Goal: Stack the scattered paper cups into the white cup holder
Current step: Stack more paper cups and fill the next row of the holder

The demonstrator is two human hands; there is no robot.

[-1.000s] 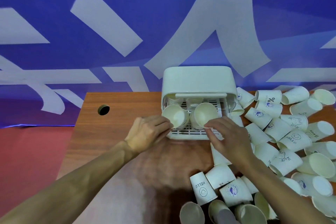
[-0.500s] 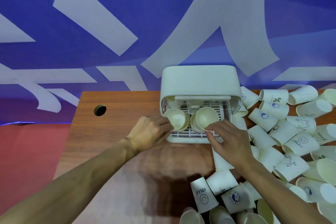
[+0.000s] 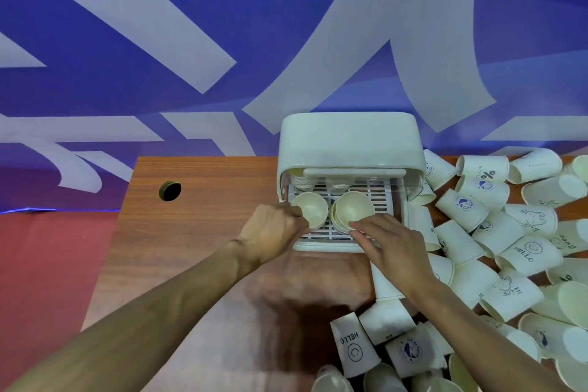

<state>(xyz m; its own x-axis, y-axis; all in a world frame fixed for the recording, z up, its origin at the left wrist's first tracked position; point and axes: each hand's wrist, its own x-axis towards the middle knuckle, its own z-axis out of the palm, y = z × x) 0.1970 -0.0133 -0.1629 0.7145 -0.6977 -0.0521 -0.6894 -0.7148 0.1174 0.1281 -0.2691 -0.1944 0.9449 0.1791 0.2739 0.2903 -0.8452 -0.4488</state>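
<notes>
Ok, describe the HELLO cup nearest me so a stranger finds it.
Start at the white cup holder at the far edge of the wooden table, then come toward the near edge to the cluster of paper cups there. The HELLO cup is that cluster's leftmost printed cup, with a smiley beside its lettering; the other HELLO cup lies further right, in the pile.

Two bare arms, uncovered all the way from the lower frame edge to the fingertips. Left forearm (image 3: 159, 312) long and lean, with faint tendon lines along its length, narrowing toward the wrist. Left hand (image 3: 273, 232) broad across the back, knuckles raised in a ridge. Right forearm (image 3: 477, 328) likewise slim and bare. Right hand (image 3: 394, 251) with long, slender fingers, nails too small to make out.
</notes>
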